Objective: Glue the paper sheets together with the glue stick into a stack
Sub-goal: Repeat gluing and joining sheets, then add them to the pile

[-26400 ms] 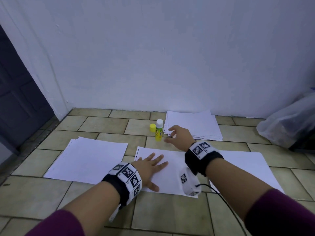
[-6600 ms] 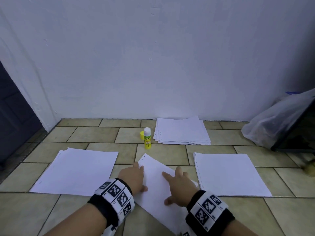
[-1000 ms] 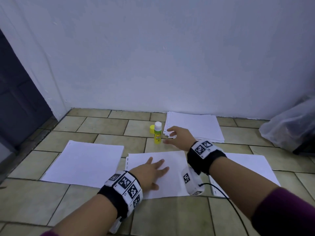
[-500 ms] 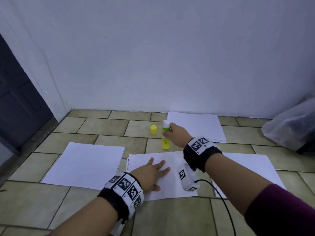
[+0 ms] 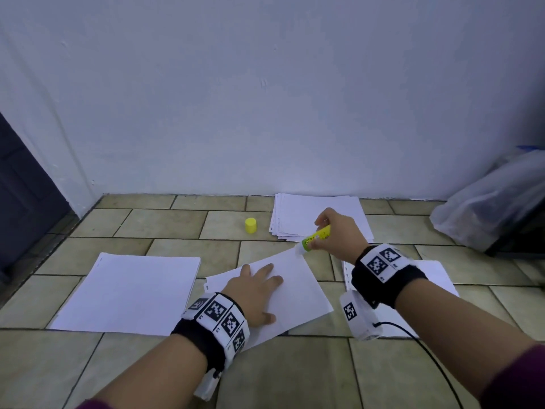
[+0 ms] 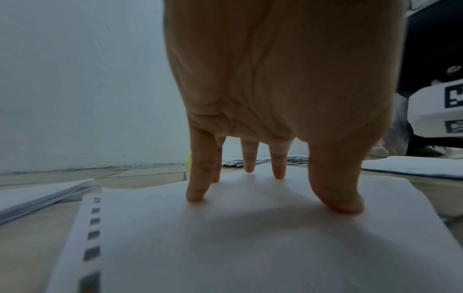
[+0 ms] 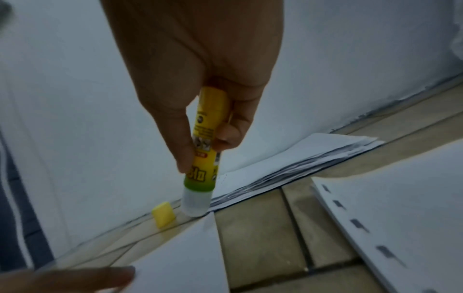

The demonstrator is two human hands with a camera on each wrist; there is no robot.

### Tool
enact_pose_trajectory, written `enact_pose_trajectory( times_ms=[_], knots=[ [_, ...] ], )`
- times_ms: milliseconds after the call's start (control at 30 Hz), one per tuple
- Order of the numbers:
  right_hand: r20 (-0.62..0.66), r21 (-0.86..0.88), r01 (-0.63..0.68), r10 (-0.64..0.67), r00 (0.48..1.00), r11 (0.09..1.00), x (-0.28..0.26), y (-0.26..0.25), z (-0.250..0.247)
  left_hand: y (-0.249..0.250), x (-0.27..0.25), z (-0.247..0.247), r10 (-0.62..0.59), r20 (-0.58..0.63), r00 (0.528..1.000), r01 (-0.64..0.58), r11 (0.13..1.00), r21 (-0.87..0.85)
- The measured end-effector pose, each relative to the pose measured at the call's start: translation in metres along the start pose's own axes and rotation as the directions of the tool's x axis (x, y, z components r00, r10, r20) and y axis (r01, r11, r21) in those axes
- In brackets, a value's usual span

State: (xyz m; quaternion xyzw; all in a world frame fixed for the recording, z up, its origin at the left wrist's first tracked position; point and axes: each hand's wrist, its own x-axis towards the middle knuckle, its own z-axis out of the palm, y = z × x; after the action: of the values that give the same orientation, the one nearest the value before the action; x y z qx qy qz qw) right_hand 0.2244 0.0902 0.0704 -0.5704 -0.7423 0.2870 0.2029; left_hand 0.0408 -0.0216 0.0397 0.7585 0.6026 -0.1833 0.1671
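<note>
Left hand [image 5: 255, 286] flat, fingers spread, pressing the middle sheet [image 5: 298, 296]; right hand [image 5: 339, 234] pinching the uncapped glue stick [image 5: 315, 238], tip at the sheet's far right corner

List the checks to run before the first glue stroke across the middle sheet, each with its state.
1. Cap off: yellow cap sits apart on the tiles; ok.
2. Stick held: right hand grips the glue stick; ok.
3. Tip on paper: white tip at the far corner of the middle sheet; contact cannot tell.
4. Sheet pinned: left hand pressed flat on it; ok.
5. Sheet square with the side stacks: lies rotated; not ok.
6. Glue extended: cannot tell.
</note>
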Motion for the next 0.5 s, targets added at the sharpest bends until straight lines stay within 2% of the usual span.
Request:
enact_pose_trajectory(
  times_ms=[100, 167, 233, 367, 500],
  knots=[
    [0.028, -0.082, 0.082, -0.08, 0.996, 0.993, 0.0, -0.007, 0.01, -0.001, 0.0, 0.0, 0.001, 0.001, 1.0, -0.001, 1.0, 0.004],
    [0.024, -0.078, 0.128, -0.126, 0.992, 0.989, 0.001, -0.013, 0.013, 0.0, 0.0, 0.0, 0.0, -0.003, 1.0, 0.0, 1.0, 0.002],
    [0.034, -0.074, 0.139, -0.137, 0.99, 0.987, 0.002, -0.017, 0.016, 0.0, 0.0, 0.0, -0.002, -0.006, 1.0, 0.002, 1.0, -0.001],
    [0.128, -0.24, 0.171, -0.143, 0.981, 0.956, 0.001, -0.022, 0.021, -0.001, 0.002, 0.001, -0.003, -0.015, 1.0, 0.003, 1.0, -0.012],
    [0.19, -0.286, 0.198, -0.146, 0.971, 0.938, -0.009, -0.022, 0.015, -0.001, 0.002, 0.002, -0.006, -0.016, 1.0, 0.006, 1.0, -0.011]
  ],
)
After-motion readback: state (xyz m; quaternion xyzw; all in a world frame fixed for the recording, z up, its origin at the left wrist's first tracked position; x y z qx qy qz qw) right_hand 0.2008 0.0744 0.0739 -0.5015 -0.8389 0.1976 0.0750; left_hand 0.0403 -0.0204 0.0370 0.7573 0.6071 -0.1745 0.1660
